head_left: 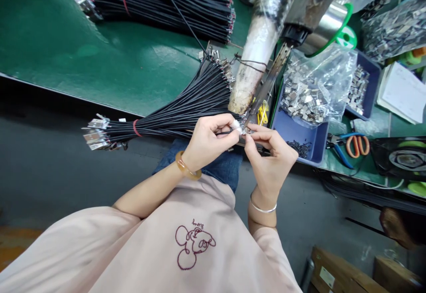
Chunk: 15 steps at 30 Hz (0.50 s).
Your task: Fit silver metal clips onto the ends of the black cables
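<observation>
My left hand (214, 140) is closed in a pinch on the end of a black cable, with white wrapping on a fingertip. Facing it, my right hand (271, 153) pinches a small metal piece at that cable end; the fingers partly hide it, and its exact kind is unclear. The cable belongs beside a fanned bundle of black cables (173, 111), tied by a red band (136, 127) and tipped with metal connectors (96, 138) at the left. Just above my hands are a soldering iron (271, 78) and a pale, plastic-wrapped nozzle (248, 71).
Another black cable bundle (166, 9) lies at the back left. On the right are a blue tray (317, 151) with a bag of metal connectors (306, 91), a solder spool (324, 29), orange-handled scissors (357, 146), blue-handled cutters (342, 153) and a paper pad (404, 91).
</observation>
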Each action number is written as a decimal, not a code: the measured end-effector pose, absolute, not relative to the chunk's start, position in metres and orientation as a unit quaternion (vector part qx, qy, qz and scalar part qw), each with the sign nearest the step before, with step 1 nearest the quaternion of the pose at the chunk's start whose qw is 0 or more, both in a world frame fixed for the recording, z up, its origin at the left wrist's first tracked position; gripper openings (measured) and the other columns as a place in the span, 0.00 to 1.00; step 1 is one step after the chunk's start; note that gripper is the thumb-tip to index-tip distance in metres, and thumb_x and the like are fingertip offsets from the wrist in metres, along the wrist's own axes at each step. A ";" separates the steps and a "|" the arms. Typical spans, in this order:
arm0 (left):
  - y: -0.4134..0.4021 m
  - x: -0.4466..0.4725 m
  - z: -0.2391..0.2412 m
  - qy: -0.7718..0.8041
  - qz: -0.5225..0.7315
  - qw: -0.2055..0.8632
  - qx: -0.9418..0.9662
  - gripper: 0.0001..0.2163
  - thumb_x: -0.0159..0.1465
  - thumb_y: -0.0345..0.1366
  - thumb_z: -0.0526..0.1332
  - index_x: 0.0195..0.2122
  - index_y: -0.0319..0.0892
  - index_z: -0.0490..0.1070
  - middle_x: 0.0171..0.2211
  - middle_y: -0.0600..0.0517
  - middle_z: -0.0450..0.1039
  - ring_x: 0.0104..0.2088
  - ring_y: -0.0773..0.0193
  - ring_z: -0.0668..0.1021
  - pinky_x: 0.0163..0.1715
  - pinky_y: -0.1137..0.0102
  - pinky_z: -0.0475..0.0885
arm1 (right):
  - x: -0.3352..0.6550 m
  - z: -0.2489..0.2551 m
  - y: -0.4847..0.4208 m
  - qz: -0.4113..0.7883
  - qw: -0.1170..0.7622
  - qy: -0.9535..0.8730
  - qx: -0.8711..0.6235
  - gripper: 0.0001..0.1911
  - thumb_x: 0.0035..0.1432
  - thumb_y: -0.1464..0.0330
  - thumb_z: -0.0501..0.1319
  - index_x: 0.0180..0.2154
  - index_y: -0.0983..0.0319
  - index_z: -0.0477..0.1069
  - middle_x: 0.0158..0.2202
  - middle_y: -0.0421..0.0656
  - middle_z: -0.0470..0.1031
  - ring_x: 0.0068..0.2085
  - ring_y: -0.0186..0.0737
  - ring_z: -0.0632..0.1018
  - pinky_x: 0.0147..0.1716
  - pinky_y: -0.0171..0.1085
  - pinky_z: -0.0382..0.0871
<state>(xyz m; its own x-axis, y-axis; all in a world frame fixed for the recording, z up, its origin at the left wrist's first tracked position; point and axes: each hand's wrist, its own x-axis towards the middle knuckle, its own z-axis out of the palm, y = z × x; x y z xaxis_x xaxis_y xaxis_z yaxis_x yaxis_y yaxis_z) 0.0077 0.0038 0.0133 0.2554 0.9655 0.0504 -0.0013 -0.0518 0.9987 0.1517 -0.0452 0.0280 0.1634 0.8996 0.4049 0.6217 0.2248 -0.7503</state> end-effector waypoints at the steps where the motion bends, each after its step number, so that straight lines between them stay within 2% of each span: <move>1: 0.004 0.008 0.013 0.419 0.437 0.551 0.575 0.05 0.58 0.30 0.62 0.25 0.37 0.70 0.19 0.58 0.61 0.20 0.75 0.62 0.21 0.77 0.55 | 0.152 0.028 -0.047 0.150 0.462 -0.630 -0.605 0.05 0.59 0.73 0.65 0.34 0.58 0.74 0.41 0.39 0.84 0.39 0.35 0.85 0.38 0.33 0.82; 11: 0.000 0.007 0.011 0.418 0.414 0.533 0.609 0.06 0.58 0.29 0.61 0.25 0.37 0.71 0.18 0.59 0.58 0.21 0.75 0.59 0.20 0.77 0.53 | 0.154 0.026 -0.056 0.107 0.434 -0.664 -0.600 0.05 0.61 0.74 0.64 0.34 0.58 0.72 0.41 0.38 0.84 0.38 0.34 0.85 0.39 0.34 0.83; 15: -0.009 0.000 0.013 0.393 0.410 0.488 0.663 0.05 0.59 0.27 0.61 0.26 0.37 0.72 0.19 0.58 0.63 0.20 0.76 0.61 0.19 0.77 0.56 | 0.155 0.022 -0.059 0.130 0.497 -0.611 -0.603 0.04 0.62 0.72 0.64 0.37 0.58 0.71 0.39 0.38 0.84 0.32 0.33 0.85 0.32 0.32 0.82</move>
<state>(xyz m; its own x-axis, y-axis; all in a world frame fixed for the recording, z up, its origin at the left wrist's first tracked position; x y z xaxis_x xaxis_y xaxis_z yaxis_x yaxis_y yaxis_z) -0.0004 -0.0086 0.0128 0.3553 0.9208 0.1607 0.1204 -0.2156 0.9690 0.1554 -0.0589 0.0215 0.2194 0.8655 0.4503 0.6074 0.2401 -0.7573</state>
